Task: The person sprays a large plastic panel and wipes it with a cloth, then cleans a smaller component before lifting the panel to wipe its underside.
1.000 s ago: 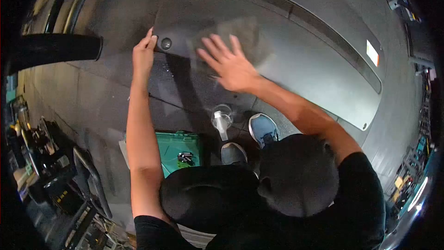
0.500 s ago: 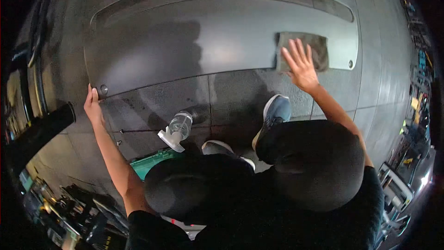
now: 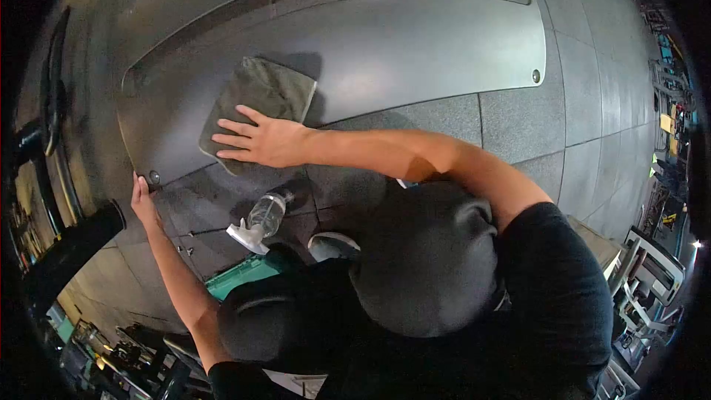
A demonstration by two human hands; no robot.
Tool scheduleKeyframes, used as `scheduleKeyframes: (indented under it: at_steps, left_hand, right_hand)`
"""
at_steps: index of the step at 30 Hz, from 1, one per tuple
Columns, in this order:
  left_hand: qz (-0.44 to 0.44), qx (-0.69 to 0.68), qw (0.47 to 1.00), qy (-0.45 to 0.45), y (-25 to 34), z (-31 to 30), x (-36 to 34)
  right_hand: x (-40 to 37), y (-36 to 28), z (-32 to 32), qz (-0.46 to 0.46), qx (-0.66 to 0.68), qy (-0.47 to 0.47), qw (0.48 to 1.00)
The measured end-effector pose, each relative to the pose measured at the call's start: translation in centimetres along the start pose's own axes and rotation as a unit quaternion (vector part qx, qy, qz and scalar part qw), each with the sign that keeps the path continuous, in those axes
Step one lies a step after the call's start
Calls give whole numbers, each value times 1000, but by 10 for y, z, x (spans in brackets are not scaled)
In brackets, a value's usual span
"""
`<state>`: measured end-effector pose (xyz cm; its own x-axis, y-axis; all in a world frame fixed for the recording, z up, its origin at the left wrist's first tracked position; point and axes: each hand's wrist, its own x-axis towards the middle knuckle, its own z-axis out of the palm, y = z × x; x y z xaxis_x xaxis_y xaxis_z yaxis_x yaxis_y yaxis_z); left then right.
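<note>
A large grey panel (image 3: 415, 44) with a long slot along its far side lies in front of me on the floor. My right hand (image 3: 272, 141) rests flat, fingers spread, on a dark grey-green cloth (image 3: 261, 89). That cloth lies over the left part of the panel and hangs past its near edge. At the panel's near left corner, beside a round hole, my left hand (image 3: 145, 204) grips the edge; some of its fingers are hidden. A clear spray bottle (image 3: 266, 215) with a white trigger head lies on its side between the panel and my legs.
Dark floor tiles (image 3: 518, 122) surround the panel. A green case (image 3: 241, 274) sits by my left leg, with small metal pieces (image 3: 185, 250) nearby. Black padded equipment (image 3: 74, 248) stands at the left, and metal-framed equipment (image 3: 652, 274) at the right.
My right hand has swept the cloth from the panel's right end to its left part. My left hand stays at the corner. The view has shifted slightly.
</note>
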<state>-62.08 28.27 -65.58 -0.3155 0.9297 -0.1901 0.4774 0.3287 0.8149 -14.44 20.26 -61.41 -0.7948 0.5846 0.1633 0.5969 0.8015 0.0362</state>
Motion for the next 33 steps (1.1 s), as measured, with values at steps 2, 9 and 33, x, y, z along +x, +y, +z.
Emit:
scheduleKeyframes:
  at_steps: [2,9,33]
  left_hand:
    - [-5,-4,1000,10,3,6,0]
    - [-36,-24,999,5,-4,-1,3]
    - [-34,-19,999,26,-6,5,0]
  right_hand:
    - [-42,19,-7,17,36,-12,999]
    - [-331,93,-43,247,-40,-176,952]
    - [-4,69,13,87,177,40,980]
